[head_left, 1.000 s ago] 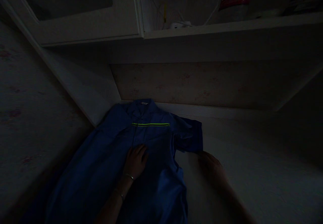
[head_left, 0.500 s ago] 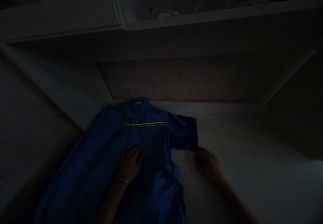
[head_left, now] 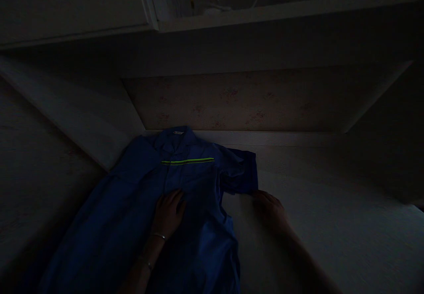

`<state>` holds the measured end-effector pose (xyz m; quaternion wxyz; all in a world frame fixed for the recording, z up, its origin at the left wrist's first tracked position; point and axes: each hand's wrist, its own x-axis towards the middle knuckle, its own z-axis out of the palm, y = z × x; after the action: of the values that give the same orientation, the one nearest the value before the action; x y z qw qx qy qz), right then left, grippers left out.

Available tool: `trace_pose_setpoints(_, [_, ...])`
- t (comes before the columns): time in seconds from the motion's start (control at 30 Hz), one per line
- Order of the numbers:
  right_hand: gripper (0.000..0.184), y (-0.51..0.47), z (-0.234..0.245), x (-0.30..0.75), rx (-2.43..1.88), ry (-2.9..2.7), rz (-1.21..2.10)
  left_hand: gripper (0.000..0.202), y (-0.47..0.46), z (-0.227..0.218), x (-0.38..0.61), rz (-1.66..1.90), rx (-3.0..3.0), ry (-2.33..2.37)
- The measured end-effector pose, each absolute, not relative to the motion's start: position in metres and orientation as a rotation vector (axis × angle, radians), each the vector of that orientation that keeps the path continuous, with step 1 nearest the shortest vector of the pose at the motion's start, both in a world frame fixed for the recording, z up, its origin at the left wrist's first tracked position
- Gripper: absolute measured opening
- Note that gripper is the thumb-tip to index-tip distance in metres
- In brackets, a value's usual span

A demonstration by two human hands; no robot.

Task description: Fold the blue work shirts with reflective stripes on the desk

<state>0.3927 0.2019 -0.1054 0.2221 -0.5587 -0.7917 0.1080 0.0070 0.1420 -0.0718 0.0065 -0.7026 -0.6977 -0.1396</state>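
Observation:
A blue work shirt (head_left: 139, 205) with a yellow-green reflective stripe (head_left: 187, 161) across the chest lies spread on a pale surface in a dim room. Its collar points toward the back wall. My left hand (head_left: 168, 212) rests flat on the shirt's front, just below the stripe, fingers stretched out; a thin bracelet circles the wrist. My right hand (head_left: 269, 208) lies on the bare surface at the lower edge of the shirt's folded right sleeve (head_left: 243, 175). Darkness hides its fingers, so whether they pinch the sleeve is unclear.
A pale wall panel (head_left: 248, 104) stands behind the shirt. Above it runs a shelf (head_left: 281, 9) holding cables and other dim items. A slanted white board (head_left: 76, 117) borders the shirt at the left. The pale surface (head_left: 331, 223) stretches to the right.
The view has drifted a little, so the shelf sits higher in the picture. Both hands keep almost the same places on the shirt and beside the sleeve.

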Motion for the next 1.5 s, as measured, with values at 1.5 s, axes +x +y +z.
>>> trace_pose_setpoints(1.5, [0.035,0.307,-0.037,0.328,-1.905,-1.943,0.514,0.034,0.094,-0.018,0.153,-0.174,-2.493,-2.103])
